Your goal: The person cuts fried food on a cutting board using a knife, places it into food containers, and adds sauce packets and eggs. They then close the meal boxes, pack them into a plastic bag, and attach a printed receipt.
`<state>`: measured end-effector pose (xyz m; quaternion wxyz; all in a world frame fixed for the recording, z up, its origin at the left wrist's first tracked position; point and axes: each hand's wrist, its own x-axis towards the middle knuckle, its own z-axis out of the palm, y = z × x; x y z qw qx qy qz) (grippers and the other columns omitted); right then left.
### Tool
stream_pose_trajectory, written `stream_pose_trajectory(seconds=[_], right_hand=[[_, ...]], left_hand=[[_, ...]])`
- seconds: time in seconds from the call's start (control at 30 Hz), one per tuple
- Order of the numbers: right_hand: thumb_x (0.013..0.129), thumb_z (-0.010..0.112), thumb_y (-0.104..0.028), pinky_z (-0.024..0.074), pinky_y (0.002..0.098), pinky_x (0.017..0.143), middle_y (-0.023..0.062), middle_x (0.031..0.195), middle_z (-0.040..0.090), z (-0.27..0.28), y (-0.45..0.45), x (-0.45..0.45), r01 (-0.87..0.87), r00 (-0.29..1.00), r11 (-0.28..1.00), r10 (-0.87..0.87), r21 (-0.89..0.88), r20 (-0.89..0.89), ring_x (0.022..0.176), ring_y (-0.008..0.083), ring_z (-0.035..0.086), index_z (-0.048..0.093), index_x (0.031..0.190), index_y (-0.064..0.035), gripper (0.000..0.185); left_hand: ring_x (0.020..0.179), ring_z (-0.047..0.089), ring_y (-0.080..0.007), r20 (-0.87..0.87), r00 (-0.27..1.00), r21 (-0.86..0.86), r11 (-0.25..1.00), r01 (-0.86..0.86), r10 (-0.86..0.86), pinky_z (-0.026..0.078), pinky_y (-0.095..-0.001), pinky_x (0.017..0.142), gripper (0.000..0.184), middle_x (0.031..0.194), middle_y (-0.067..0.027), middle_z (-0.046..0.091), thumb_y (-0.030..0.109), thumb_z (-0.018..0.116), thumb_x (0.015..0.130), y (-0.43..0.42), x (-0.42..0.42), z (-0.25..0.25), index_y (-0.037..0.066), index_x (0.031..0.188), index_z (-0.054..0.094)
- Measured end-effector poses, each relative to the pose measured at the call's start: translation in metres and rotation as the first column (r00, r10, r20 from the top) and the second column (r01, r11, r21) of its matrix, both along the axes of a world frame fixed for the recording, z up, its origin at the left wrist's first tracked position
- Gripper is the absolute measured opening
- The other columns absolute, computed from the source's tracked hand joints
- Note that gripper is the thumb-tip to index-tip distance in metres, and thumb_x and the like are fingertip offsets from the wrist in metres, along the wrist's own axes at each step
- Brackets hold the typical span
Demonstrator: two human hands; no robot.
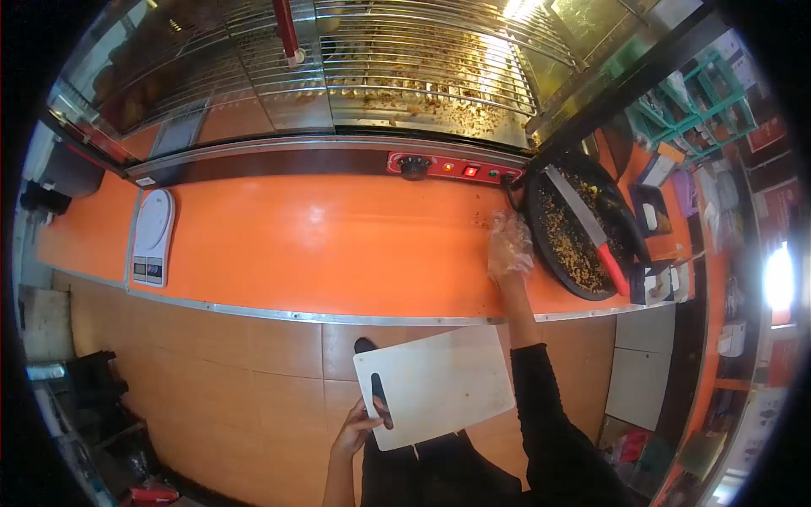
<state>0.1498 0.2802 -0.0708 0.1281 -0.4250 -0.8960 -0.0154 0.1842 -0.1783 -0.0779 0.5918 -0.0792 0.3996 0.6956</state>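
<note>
A white cutting board point(439, 384) hangs over the floor in front of the counter, tilted. My left hand point(363, 427) grips it through the slot at its left end. My right hand point(510, 247), in a clear plastic glove, is over the orange counter point(338, 245), just left of a black pan point(541, 228); its fingers are blurred by the glove. Brown crumbs point(566, 245) lie in the pan. Across the pan rests a knife point(583, 211) with a red handle.
A heated display case point(422, 76) with wire racks stands behind the counter. At the counter's left is a white kitchen scale point(154, 232). Green baskets point(697, 101) and small boxes are at the right. The counter's metal edge point(253, 313) runs across the front.
</note>
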Motion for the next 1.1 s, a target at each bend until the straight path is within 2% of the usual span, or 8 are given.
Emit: stream_pose_trajectory(seconds=[0.27,0.4,0.47,0.5,0.57,0.63,0.87,1.1], right_hand=[[0.099,0.045,-0.024,0.0421,0.042,0.102,0.0215,0.128,0.055,0.028,0.01,-0.009,-0.389,0.802,0.816,0.072,-0.427,-0.592,0.12,0.0362,0.052,0.045,0.138,-0.0016,0.045],[0.098,0.044,-0.022,0.0396,0.0406,0.106,0.0198,0.134,0.052,0.022,0.002,-0.015,-0.903,0.421,-0.186,-0.56,-0.387,-0.713,0.126,0.0344,0.049,0.042,0.141,-0.0029,0.047],[0.098,0.044,-0.021,0.0383,0.0399,0.109,0.0189,0.137,0.051,0.02,-0.004,-0.014,-0.895,0.446,-0.295,-0.549,-0.335,-0.707,0.128,0.0335,0.047,0.041,0.143,-0.0035,0.049],[0.098,0.043,-0.021,0.0376,0.0395,0.11,0.0185,0.139,0.05,0.024,-0.007,-0.013,-0.893,0.449,-0.251,-0.472,-0.373,-0.758,0.13,0.0331,0.047,0.04,0.144,-0.0038,0.05],[0.099,0.041,-0.021,0.0363,0.0404,0.111,0.0172,0.142,0.048,0.032,-0.01,-0.014,-0.741,0.629,0.486,0.259,-0.464,-0.733,0.132,0.0339,0.045,0.04,0.144,-0.0044,0.048],[0.095,0.047,-0.014,0.0355,0.034,0.111,0.0192,0.146,0.042,0.028,0.0,-0.018,-0.487,0.819,0.841,0.346,-0.235,-0.459,0.132,0.0269,0.045,0.034,0.147,-0.0006,0.056],[0.099,0.04,-0.025,0.0305,0.0412,0.115,0.0158,0.144,0.047,0.026,-0.011,-0.046,-0.466,0.879,0.87,0.435,-0.16,-0.194,0.135,0.0304,0.042,0.043,0.143,-0.0054,0.048],[0.104,0.037,-0.027,0.0299,0.0382,0.115,0.0105,0.148,0.044,0.078,-0.024,0.01,-0.737,0.671,0.432,0.559,-0.52,-0.486,0.139,0.0248,0.039,0.044,0.143,-0.0074,0.044]], left_hand=[[0.084,0.063,-0.0235,-0.012,0.999,0.01,0.999,0.049,-0.049,0.049,-0.0362,0.078,0.032,0.095,-0.0067,0.056,0.0,0.068,0.075,0.002,-0.011,-0.001,0.008,0.102,0.053],[0.083,0.063,-0.0235,-0.045,0.996,0.007,0.997,0.073,-0.072,0.047,-0.036,0.078,0.033,0.094,-0.0061,0.056,0.002,0.067,0.076,0.006,-0.022,-0.002,0.008,0.105,0.053],[0.083,0.062,-0.0233,-0.052,0.994,-0.011,0.995,0.099,-0.1,0.047,-0.0356,0.077,0.035,0.094,-0.0065,0.057,0.003,0.067,0.076,0.007,-0.027,0.001,0.008,0.108,0.053],[0.082,0.062,-0.0231,-0.055,0.995,-0.009,0.996,0.088,-0.088,0.048,-0.0356,0.077,0.035,0.095,-0.0071,0.058,0.003,0.067,0.077,0.01,-0.03,0.006,0.008,0.11,0.053],[0.082,0.062,-0.0229,-0.06,0.995,-0.009,0.997,0.079,-0.08,0.048,-0.0357,0.077,0.036,0.096,-0.0077,0.059,0.004,0.067,0.078,0.015,-0.037,0.009,0.008,0.111,0.053],[0.081,0.061,-0.0225,-0.099,0.99,-0.005,0.995,0.099,-0.099,0.048,-0.0352,0.076,0.038,0.096,-0.009,0.06,0.006,0.066,0.08,0.017,-0.042,0.009,0.006,0.116,0.053],[0.079,0.061,-0.0225,-0.076,0.994,0.022,0.996,0.086,-0.084,0.049,-0.034,0.073,0.043,0.094,-0.0104,0.06,0.008,0.067,0.08,0.019,-0.045,-0.005,0.004,0.12,0.053],[0.077,0.061,-0.0213,-0.103,0.994,-0.015,0.999,0.037,-0.039,0.048,-0.0323,0.072,0.042,0.09,-0.0107,0.059,0.012,0.067,0.083,0.021,-0.048,-0.002,0.003,0.122,0.052]])
